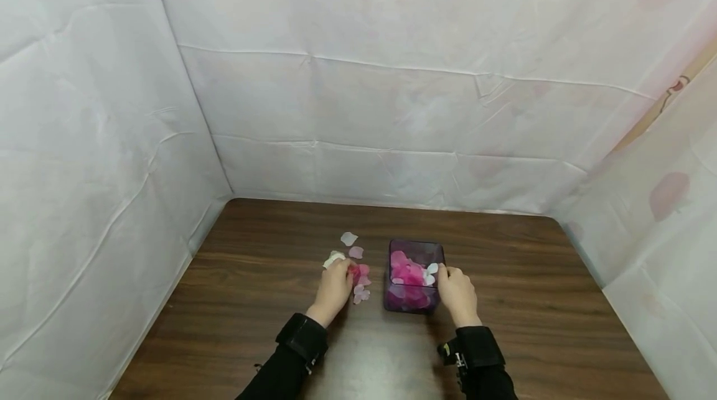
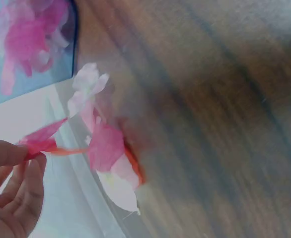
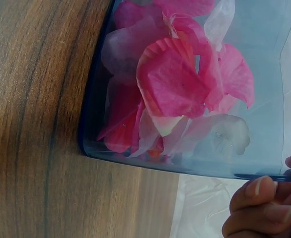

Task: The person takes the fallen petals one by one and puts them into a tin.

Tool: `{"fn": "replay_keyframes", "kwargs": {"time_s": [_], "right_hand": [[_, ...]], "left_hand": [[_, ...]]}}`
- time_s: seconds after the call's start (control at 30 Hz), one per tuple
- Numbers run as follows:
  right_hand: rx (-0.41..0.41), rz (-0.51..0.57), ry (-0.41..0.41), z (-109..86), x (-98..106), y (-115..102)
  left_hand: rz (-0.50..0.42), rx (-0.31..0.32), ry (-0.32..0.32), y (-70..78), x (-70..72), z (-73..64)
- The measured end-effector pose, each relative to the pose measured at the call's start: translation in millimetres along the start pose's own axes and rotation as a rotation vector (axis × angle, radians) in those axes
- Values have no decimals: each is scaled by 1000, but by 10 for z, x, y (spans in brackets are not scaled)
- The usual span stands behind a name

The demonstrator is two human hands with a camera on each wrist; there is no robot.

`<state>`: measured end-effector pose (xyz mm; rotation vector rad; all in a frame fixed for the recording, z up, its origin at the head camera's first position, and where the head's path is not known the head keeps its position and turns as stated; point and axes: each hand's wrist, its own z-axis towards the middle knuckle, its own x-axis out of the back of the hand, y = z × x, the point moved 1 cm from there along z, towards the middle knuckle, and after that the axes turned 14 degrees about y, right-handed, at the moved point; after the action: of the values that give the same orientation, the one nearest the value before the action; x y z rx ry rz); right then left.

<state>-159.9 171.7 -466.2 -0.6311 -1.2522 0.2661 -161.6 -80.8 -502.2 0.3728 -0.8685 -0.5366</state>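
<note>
My left hand (image 1: 334,285) pinches a bright pink fabric petal (image 2: 43,140) between thumb and fingertips, held above the table in the left wrist view. Close by lies a loose cluster of petals, among them a deep pink petal (image 2: 106,147) and a white one (image 2: 118,191). To the right stands a see-through purplish box (image 1: 420,249), open at the top, with many pink and white petals (image 1: 407,272) inside. My right hand (image 1: 458,291) grips the box's right wall at the rim, thumb inside and fingers outside.
A white petal (image 1: 348,239) and a pale pink petal (image 1: 356,252) lie farther back on the brown wood-grain table (image 1: 269,251). White sheeting (image 1: 358,107) hangs behind the table and along both sides.
</note>
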Motion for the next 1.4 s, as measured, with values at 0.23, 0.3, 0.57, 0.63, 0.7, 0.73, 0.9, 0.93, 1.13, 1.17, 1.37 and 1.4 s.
{"fn": "replay_keyframes", "kwargs": {"time_s": [0.23,0.3,0.57,0.63,0.7,0.73,0.9,0.93,1.13,1.17,1.37,1.4], "right_hand": [[-7,6,-9,10,10,1],[-6,4,-14,11,10,-4],[6,6,-4,-2,1,-12],[8,9,-5,-1,-4,-10],[7,11,-11,1,-7,-8],[7,11,-14,0,-6,-9],[6,6,-13,12,-7,-9],[4,6,-13,14,-4,-8],[-4,1,-21,14,14,2],[-3,1,-19,16,15,3],[-7,7,-14,16,6,1],[-9,6,-14,11,4,0]], "left_hand": [[-28,31,-39,3,39,64],[-36,35,-19,18,56,89],[-82,7,-12,111,124,174],[-68,14,-39,103,122,181],[-64,40,-60,76,110,186],[-67,46,-62,62,104,193],[-146,59,-23,82,134,279],[-164,56,-15,109,146,306],[-286,-43,13,465,171,406],[-291,-82,10,543,154,408],[-191,-315,-202,850,21,246],[-180,-339,-244,859,14,196]]}}
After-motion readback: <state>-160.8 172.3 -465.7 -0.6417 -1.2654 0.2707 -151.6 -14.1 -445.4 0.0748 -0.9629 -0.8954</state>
